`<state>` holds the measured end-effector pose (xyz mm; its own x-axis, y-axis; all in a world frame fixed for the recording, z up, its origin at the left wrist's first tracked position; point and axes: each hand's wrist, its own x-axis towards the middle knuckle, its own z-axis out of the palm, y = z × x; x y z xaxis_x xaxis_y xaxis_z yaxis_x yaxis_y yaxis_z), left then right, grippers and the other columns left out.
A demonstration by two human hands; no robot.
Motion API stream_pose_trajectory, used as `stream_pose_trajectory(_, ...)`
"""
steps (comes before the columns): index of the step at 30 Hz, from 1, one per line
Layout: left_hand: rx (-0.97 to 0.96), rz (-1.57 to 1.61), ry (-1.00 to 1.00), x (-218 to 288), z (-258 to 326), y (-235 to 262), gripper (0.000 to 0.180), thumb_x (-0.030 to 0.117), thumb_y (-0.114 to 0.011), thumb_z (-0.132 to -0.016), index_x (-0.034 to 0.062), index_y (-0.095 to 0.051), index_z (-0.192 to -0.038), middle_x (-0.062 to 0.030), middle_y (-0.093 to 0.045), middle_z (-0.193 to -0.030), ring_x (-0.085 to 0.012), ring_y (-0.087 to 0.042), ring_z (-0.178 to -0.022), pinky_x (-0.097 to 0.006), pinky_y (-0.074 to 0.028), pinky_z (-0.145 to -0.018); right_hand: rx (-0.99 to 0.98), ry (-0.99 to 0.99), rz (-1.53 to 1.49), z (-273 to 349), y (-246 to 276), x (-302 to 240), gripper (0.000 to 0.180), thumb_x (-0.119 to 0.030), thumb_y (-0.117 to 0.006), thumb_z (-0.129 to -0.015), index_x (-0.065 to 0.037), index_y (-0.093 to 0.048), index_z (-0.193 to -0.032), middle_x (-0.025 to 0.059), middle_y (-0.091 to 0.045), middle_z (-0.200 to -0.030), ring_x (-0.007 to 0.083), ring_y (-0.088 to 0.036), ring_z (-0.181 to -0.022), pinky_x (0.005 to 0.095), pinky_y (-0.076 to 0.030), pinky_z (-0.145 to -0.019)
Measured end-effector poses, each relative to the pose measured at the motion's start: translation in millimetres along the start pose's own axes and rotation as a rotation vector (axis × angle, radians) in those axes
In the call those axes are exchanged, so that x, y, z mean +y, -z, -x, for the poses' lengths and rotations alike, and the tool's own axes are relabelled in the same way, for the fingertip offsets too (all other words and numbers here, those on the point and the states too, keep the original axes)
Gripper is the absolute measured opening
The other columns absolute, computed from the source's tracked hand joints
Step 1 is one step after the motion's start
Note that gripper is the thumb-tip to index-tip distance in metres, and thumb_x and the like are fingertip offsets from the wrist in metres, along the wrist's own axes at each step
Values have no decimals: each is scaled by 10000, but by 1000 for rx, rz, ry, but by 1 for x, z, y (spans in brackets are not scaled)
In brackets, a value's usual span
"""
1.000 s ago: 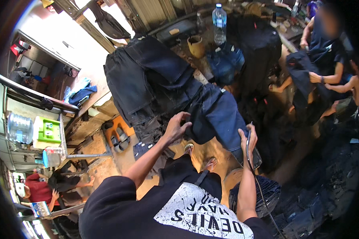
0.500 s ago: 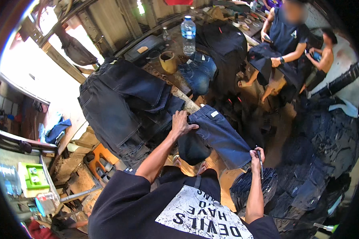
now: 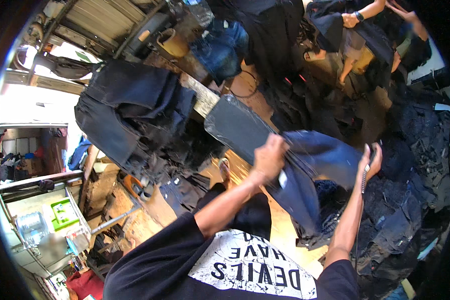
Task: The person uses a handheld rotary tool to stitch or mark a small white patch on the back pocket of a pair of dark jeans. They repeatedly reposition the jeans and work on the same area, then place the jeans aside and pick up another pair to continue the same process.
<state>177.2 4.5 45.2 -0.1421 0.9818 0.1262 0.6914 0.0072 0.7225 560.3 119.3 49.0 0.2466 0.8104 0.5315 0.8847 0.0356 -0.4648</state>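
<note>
Dark blue denim shorts (image 3: 310, 160) hang in front of me, bunched at the waistband and partly blurred by motion. My left hand (image 3: 270, 157) is closed on the waistband, near a small white label. At the far end of one leg is my right hand (image 3: 371, 162), closed around a slim dark handheld tool (image 3: 368, 167) with a coiled cord running down the forearm. Whether the right fingers also pinch the cloth cannot be made out. A narrow, dark padded board (image 3: 242, 120) lies bare just beyond my left hand.
Dark trousers (image 3: 130, 105) are heaped on the left. Blue jeans (image 3: 220, 47) and a yellowish pot (image 3: 174, 42) stand beyond. Dark garments (image 3: 400, 200) pile up on the right. A co-worker's hand (image 3: 350, 20) holds dark cloth at the far right. A green tray (image 3: 62, 212) sits lower left.
The shorts have come off the padded board and moved right and toward me, now bunched. Both hands moved right, the right one also upward. The view has shifted.
</note>
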Motion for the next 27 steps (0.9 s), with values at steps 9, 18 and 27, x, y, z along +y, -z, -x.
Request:
stream_pose_trajectory(9, 93, -181, -176, -207, -117, 133, 351, 402, -751, -978, 80, -660, -1086, -152, -671, -1090, -427, -690, -978, -498, -558, -795, -775, 499, -791, 159, -62, -259, 258, -15, -846, -858, -72, -701, -1064, 190, -735, -1253, 362, -678, -1293, 563, -435, -1207)
stream_pose_trajectory(18, 71, -213, 262, -121, 4, 132, 521, 274, -888, -843, -5, -677, -1229, -194, -685, -1101, -377, -612, -1124, -472, -516, -981, -781, 273, -803, 180, -84, -270, 104, -74, -763, -971, -21, -761, -1060, 163, -792, -1079, 359, -749, -1162, 566, -461, -1180)
stream_pose_trajectory(27, 2, 246, 283, -148, 0, 138, 522, 156, -903, -822, 43, -659, -1270, -202, -781, -1061, -314, -766, -917, -403, -581, -824, -754, 222, -774, 162, -125, -334, 238, -105, -786, -925, 8, -769, -1134, 158, -807, -1027, 195, -792, -916, 311, -608, -818)
